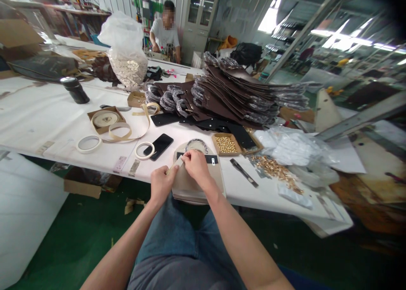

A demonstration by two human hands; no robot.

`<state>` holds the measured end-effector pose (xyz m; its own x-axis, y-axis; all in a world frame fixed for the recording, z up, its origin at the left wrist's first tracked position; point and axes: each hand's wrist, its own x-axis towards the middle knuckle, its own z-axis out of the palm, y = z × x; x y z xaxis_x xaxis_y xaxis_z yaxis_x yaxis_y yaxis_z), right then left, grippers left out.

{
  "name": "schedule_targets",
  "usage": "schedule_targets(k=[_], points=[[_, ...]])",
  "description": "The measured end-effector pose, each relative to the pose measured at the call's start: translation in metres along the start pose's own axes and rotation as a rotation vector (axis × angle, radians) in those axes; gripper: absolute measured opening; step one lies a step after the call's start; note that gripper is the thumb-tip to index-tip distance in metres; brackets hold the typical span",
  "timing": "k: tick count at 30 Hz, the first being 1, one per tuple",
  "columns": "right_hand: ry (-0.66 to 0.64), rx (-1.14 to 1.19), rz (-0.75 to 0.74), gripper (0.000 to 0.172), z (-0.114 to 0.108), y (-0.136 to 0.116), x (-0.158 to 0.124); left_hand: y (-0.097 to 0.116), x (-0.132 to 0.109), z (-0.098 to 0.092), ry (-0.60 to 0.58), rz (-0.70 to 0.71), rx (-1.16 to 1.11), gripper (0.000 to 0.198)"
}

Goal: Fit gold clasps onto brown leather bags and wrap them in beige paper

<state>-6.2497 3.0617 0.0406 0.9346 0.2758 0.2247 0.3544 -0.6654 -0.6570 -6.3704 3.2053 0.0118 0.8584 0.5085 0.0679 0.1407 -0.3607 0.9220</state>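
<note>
Beige bag (pixel 186 187) sits right under the fingers at the table (pixel 47 112) edge. Left hand (pixel 161 183) and right hand (pixel 197 166) both pinch a thin strip (pixel 177 164). Phone (pixel 160 146) and tape ring (pixel 144 150) just left, stud box (pixel 226 144) and black tool (pixel 243 172) to the right.

Nothing can be read: the paper strips (pixel 119 164) on the table (pixel 38 112) edge, at nine o'clock from the left hand (pixel 161 182), bear print too tiny to make out.
</note>
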Motion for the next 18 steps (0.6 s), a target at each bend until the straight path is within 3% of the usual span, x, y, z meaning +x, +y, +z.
schedule_targets(k=[3, 6, 10, 18], points=[[0.109, 0.131, 0.011, 0.016, 0.002, 0.0, -0.007, -0.003, 0.002, -0.001, -0.004, -0.024, -0.014, 0.065], [0.032, 0.236, -0.076, 0.004, -0.003, 0.0, -0.018, -0.007, 0.003, -0.002, -0.026, -0.026, -0.016, 0.065], [-0.028, 0.237, -0.123, 0.013, -0.011, 0.0, -0.025, -0.007, 0.006, -0.002, -0.047, -0.016, 0.001, 0.065], [-0.051, 0.248, -0.095, 0.01, -0.016, -0.002, -0.015, 0.001, -0.005, -0.016, -0.197, 0.004, -0.114, 0.055]])
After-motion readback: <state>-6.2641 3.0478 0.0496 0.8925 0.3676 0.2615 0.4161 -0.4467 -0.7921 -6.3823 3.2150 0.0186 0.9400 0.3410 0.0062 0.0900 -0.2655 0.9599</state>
